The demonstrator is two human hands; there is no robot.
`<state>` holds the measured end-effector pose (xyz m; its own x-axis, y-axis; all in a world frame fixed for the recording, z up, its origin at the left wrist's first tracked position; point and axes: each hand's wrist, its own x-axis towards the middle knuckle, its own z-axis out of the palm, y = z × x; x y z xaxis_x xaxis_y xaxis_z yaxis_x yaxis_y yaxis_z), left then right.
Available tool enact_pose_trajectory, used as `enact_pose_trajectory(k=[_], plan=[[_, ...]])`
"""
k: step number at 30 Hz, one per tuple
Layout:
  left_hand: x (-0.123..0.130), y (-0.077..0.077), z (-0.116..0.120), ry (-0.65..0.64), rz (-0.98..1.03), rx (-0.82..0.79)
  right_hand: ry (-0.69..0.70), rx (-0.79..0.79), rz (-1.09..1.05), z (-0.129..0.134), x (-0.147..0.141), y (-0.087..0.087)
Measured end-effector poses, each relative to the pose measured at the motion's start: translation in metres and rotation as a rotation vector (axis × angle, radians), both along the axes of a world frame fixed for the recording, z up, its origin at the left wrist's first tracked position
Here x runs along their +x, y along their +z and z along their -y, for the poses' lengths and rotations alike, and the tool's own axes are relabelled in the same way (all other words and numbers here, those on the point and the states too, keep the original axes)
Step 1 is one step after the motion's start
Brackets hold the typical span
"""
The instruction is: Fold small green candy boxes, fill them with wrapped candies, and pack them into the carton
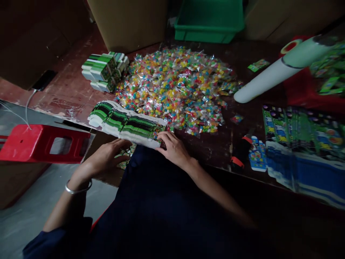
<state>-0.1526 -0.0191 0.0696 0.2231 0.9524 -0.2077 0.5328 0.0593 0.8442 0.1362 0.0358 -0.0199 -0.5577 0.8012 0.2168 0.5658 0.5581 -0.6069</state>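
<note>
A long fanned row of flat, green-and-white printed cartons (pixel 126 124) lies along the table's near edge. My right hand (pixel 174 149) is at its right end, thumb and fingers closed on the endmost carton. Just below the row, my left hand (pixel 110 154) hovers with fingers stretched and apart, holding nothing that shows. Under it, an open cardboard box (pixel 107 173) holds small green printed packs, partly hidden. Beyond the row spreads a big heap of clear sachets of colourful candies (pixel 175 86).
Stacked carton bundles (pixel 101 70) stand back left; a green bin (pixel 210 32) is behind the heap. A white tube (pixel 277 72) slants in at right, near a cutter with orange parts (pixel 238 162), a blue carton (pixel 257 154) and printed pouches (pixel 304 133). A red stool (pixel 35 144) is at left.
</note>
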Motion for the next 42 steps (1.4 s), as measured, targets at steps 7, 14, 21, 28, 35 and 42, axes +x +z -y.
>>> enact_pose_trajectory(k=[7,14,21,28,35,42], plan=[[0.037,-0.015,-0.010,-0.048,0.105,-0.150,0.022,0.039,-0.112,0.004,0.015,-0.002],[0.102,-0.051,-0.017,0.240,0.925,-0.490,-0.076,0.315,-0.197,0.043,0.027,0.024],[0.111,-0.045,-0.025,0.075,1.029,-0.454,0.033,0.064,-0.320,0.047,0.038,0.038],[0.100,-0.030,-0.022,-0.178,0.855,-0.442,0.075,-0.305,-0.302,0.027,0.045,0.056],[0.108,-0.026,-0.013,-0.241,0.657,-0.409,0.089,-0.423,-0.361,0.018,0.053,0.064],[0.121,-0.035,-0.017,0.175,0.735,-0.149,-0.298,-0.317,-0.657,0.029,0.040,0.051]])
